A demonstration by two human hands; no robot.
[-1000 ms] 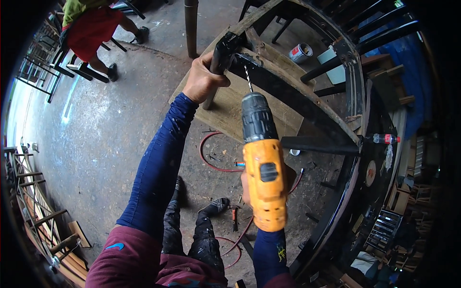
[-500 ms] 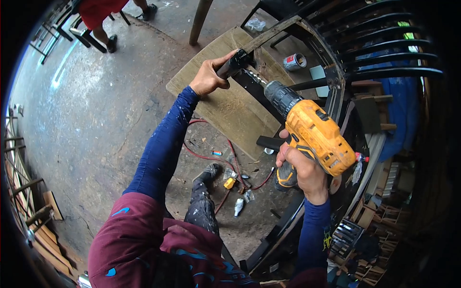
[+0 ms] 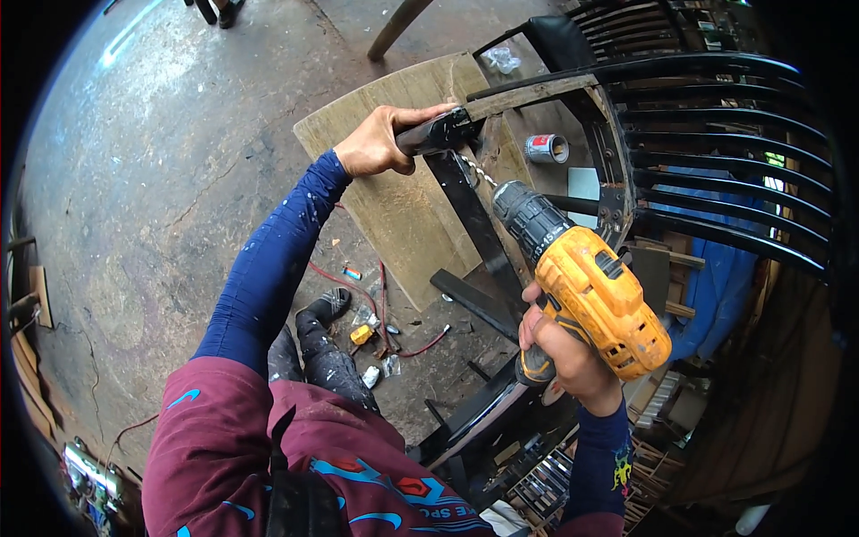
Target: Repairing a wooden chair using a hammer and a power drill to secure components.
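Note:
My left hand (image 3: 374, 145) is wrapped round a black wooden chair leg (image 3: 428, 134) where it meets the chair's seat frame (image 3: 537, 95). In my right hand (image 3: 565, 351) I hold a yellow cordless drill (image 3: 601, 291) by its grip, angled up and to the left. Its spiral drill bit (image 3: 480, 172) points at the inner side of the frame corner beside that leg. Whether the tip is inside the wood I cannot tell. The chair lies tipped over, its black slatted backrest (image 3: 716, 139) at the right. Bare wood shows along the frame's edge.
Under the chair leg lies a flat wooden board (image 3: 385, 210) with sawdust on it. A tin can (image 3: 547, 149) stands inside the frame's outline. A red hose (image 3: 383, 304) and small litter lie on the concrete floor near my foot. Blue sheeting (image 3: 716, 224) is at the right.
The view has shifted, and the other person at the upper left is now mostly out of it. My hands keep their holds, with the drill bit still at the same frame corner.

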